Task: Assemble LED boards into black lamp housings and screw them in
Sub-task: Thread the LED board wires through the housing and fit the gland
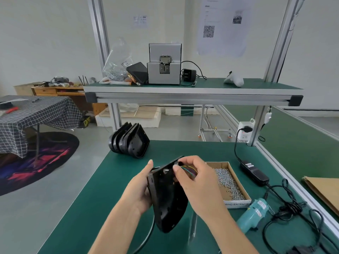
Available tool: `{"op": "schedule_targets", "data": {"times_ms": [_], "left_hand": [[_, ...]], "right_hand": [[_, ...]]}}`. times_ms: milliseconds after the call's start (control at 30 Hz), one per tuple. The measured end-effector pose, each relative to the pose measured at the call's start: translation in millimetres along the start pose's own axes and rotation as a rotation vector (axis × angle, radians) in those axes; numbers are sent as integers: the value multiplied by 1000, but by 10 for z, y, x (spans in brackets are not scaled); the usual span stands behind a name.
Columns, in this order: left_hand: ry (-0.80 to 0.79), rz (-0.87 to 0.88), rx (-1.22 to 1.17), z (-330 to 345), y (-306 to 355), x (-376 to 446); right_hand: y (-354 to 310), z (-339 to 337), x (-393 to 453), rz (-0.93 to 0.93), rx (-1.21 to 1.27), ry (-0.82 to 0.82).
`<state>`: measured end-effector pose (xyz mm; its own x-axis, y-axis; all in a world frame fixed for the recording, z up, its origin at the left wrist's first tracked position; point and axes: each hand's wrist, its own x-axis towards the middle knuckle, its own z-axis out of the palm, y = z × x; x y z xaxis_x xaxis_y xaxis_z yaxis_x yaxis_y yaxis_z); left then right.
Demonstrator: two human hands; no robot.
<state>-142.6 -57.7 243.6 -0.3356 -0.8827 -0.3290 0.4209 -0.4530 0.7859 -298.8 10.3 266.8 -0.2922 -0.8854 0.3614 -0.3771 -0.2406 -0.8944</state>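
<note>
- Black lamp housing point(167, 197) held up above the green bench point(102, 198), tilted on edge, back side toward the camera.
- Left hand point(140, 189) grips the housing's left edge, thumb up along the rim, fingers hidden behind it.
- Right hand point(195, 177) at the housing's top right corner, fingers curled, pinching near a small hole in the housing; thin coloured wires point(189, 170) (green, yellow, purple) pass beside its fingers. Whether it pinches the wires themselves or the housing edge, cannot tell.
- No LED board visible from this angle.
- Stack of black housings point(128, 141) leaning together at the bench's far left corner, well apart from the hands.
- Open cardboard box point(237, 201) of small silver screws point(226, 181) just right of the right hand.
- Teal electric screwdriver point(254, 215) lying on the bench near the box's front corner, cable trailing right.
- Black power adapter point(254, 173) right of the box, its cord running up to a wall socket point(245, 132) on the frame post.
- Upper shelf point(183, 88): grey screw feeder machine point(164, 65), plastic bag point(118, 61) with metal parts to its left.
</note>
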Motion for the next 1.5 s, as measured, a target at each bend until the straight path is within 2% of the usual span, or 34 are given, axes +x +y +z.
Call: {"op": "schedule_targets", "data": {"times_ms": [100,167,233,367,433,533,733,833,933,1067,1167,1300,1433,1500], "left_hand": [[-75,95,-15,-85,8,8],[-211,172,46,-201,-24,-28],[-337,264,238,-274,-68,-57],[-302,542,702,-288,-36,-86],[-324,627,848,-255,5,-105],[-394,628,945,-250,16,-131],[-380,586,1077,-288,98,-159],[-390,632,1086,-226,176,-179],[-419,635,989,-156,226,-230],[-483,483,831,-96,233,-247],[-532,413,809,-115,197,-275],[-559,398,726,-149,139,-305],[-481,407,562,-154,102,-316],[-444,392,566,-134,134,-321]], "right_hand": [[12,82,84,-14,13,81],[29,99,133,29,88,130],[50,100,155,96,202,142],[47,106,119,148,331,56],[11,115,102,167,377,32],[-62,102,121,245,539,27],[-104,37,143,365,650,-10],[-103,15,130,401,644,-53],[-119,19,91,381,628,-145],[-139,23,36,347,611,-202],[-147,-3,23,311,582,-186],[-136,-26,43,216,414,-161],[-159,-75,10,76,185,-203],[-207,-97,1,-1,44,-224]]}}
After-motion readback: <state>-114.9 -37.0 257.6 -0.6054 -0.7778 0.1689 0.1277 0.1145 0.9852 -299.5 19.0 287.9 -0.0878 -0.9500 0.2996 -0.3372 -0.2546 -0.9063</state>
